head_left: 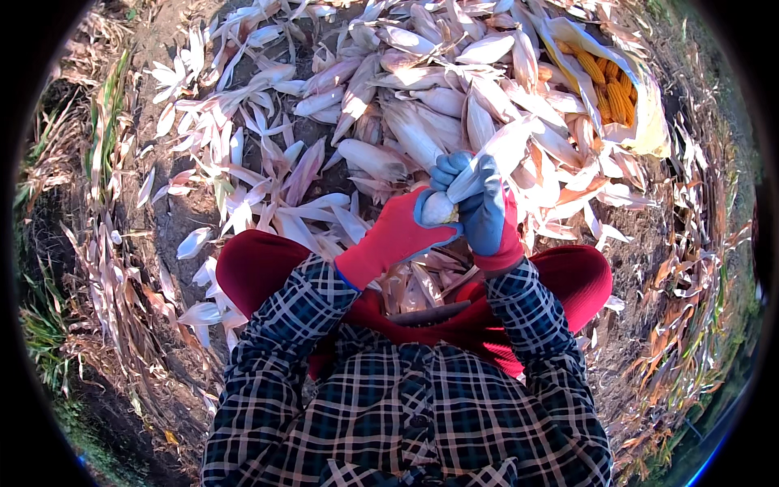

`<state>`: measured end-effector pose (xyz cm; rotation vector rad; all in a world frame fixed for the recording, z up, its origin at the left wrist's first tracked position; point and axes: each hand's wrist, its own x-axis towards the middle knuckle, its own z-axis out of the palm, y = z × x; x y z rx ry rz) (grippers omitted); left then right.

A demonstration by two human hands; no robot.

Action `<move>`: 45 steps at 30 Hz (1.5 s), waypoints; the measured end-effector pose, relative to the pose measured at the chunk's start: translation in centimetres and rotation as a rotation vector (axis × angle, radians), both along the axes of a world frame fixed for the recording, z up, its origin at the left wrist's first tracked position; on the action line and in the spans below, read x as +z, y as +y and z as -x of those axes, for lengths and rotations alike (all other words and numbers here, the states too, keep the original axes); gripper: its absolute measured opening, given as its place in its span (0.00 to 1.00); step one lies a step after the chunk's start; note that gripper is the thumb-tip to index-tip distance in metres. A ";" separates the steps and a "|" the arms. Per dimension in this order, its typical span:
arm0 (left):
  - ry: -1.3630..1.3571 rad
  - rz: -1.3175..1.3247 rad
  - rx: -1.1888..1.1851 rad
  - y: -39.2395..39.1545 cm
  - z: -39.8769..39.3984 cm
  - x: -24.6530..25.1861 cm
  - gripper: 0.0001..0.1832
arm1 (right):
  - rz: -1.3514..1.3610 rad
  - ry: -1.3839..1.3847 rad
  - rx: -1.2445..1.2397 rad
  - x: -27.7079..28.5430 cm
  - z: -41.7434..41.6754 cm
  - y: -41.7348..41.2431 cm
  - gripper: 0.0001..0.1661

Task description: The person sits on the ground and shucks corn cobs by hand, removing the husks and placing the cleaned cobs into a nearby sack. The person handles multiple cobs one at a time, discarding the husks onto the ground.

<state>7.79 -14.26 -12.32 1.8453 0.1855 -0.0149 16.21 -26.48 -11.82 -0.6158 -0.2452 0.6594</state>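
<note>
My left hand [405,224], in a red and blue coated work glove, is wrapped around an ear of corn [439,209]. The ear's pale rounded end shows between thumb and fingers, with a trace of yellow kernels at its edge; the rest is hidden. Close beside it, my right hand [490,213], gloved alike, grips a pale dry husk [500,145] that stretches up and to the right from the ear. Both hands are above the gap between my bent knees, at the near edge of a pile of dry unhusked corn ears [420,112].
A white and yellow sack [652,125] lies open at the upper right, holding several husked yellow corn ears [618,100]. Loose husks [234,158] litter the soil [176,268] at left. Dry corn stalks [100,262] and green leaves edge the ground on both sides.
</note>
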 end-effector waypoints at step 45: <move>0.495 0.732 -0.084 1.8 1.0 3.1 0.38 | 0.663 -0.432 0.062 0.9 -2.3 -1.5 0.22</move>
